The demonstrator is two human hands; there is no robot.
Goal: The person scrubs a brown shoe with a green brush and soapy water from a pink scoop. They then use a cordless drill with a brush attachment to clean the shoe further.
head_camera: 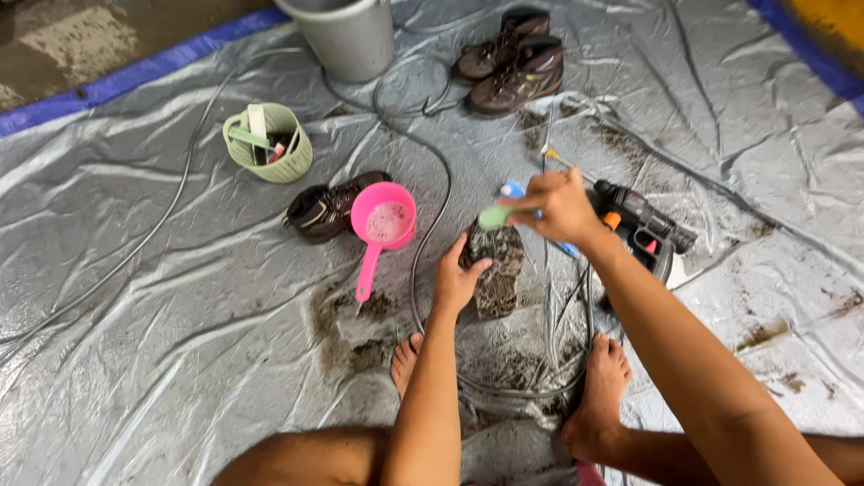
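My left hand (457,274) grips the side of a muddy shoe (498,270), sole turned up, standing on the grey tarp between my bare feet. My right hand (560,205) is closed around a brush with a light green handle (493,216), held just above the shoe's top end. A blue-and-white object (513,190) shows behind that hand. Mud smears the tarp around the shoe.
A pink scoop (383,220) with foamy water lies beside a dark shoe (326,207). A green basket (268,142) of brushes, a grey bucket (346,36) and a pair of brown boots (511,61) stand farther off. A black spray gun (643,225) and hoses (432,180) lie nearby.
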